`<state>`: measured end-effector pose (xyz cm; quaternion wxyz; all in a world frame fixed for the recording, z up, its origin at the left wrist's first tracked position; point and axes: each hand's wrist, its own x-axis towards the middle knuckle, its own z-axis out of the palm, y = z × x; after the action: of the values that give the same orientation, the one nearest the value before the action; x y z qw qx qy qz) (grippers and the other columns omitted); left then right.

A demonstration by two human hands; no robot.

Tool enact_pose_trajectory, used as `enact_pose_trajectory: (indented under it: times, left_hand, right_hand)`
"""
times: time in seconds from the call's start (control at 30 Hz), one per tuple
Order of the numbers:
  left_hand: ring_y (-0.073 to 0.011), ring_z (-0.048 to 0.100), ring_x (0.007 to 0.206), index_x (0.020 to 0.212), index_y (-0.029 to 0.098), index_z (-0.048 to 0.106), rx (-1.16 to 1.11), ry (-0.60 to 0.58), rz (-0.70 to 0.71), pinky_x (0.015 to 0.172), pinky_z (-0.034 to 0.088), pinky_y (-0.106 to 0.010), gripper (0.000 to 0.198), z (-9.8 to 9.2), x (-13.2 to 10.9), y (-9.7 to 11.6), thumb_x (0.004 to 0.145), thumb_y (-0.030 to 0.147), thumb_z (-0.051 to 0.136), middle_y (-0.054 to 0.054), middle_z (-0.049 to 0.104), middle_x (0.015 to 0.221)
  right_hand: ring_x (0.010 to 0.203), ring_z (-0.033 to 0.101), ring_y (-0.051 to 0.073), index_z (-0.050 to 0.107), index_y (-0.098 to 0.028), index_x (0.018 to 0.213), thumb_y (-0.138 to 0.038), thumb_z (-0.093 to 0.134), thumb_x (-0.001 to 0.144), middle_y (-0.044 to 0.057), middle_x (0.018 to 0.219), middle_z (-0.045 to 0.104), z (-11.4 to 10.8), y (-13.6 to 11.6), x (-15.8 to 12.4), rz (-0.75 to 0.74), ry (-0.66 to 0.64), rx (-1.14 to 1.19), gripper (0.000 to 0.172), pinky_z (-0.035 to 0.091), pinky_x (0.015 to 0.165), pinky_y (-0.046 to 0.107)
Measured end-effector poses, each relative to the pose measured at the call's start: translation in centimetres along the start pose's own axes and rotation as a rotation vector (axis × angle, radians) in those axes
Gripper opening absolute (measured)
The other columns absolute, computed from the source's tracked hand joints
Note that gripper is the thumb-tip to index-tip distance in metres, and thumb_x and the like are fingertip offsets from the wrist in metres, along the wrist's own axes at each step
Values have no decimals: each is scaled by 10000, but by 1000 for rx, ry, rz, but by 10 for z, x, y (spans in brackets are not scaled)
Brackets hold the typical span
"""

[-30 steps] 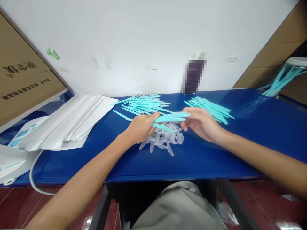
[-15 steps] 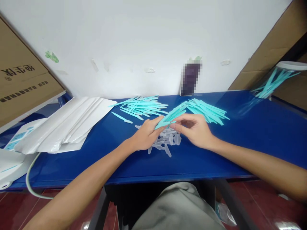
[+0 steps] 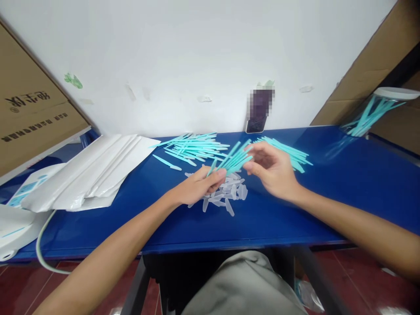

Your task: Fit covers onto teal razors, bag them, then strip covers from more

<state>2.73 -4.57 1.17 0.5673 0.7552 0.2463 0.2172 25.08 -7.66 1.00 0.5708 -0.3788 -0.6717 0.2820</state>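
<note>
My left hand (image 3: 205,183) is closed around the lower ends of a fanned bundle of turquoise eyebrow razors (image 3: 234,159). At the bundle's upper right ends is my right hand (image 3: 274,168), its thumb and curled fingertips about the tips. Below the hands lies a pile of clear plastic blade caps (image 3: 229,190), partly covered by my left hand. A loose heap of razors (image 3: 193,146) with pale capped ends spreads behind my left hand. Another stack of turquoise razors (image 3: 292,153) rests behind my right hand, which hides part of it.
White plastic bags (image 3: 95,175) lie on the blue table (image 3: 262,227) at left, beside a white device with a cable (image 3: 39,245). A phone (image 3: 257,118) leans on the wall. A clear jar of razors (image 3: 370,116) lies tilted at right. Cardboard boxes (image 3: 29,100) flank both sides.
The razor bundle has fanned out and tilted in my left hand, which has moved slightly left. My right hand has shifted right and up, from the lower end to the upper ends.
</note>
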Motion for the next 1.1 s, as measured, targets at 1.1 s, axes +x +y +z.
enact_pose_trajectory:
  times: [1.1]
  left_hand:
    - [-184,603,701,799,180,571,351,446,161,635,463,-289,39,54,70,6,805,162,538,-24,609,723]
  right_hand:
    - [1253,599,246,629,-232,956,-520,486,1008,72,1275,679,10,0,1,-33,-119,-22,326,454,1093,436]
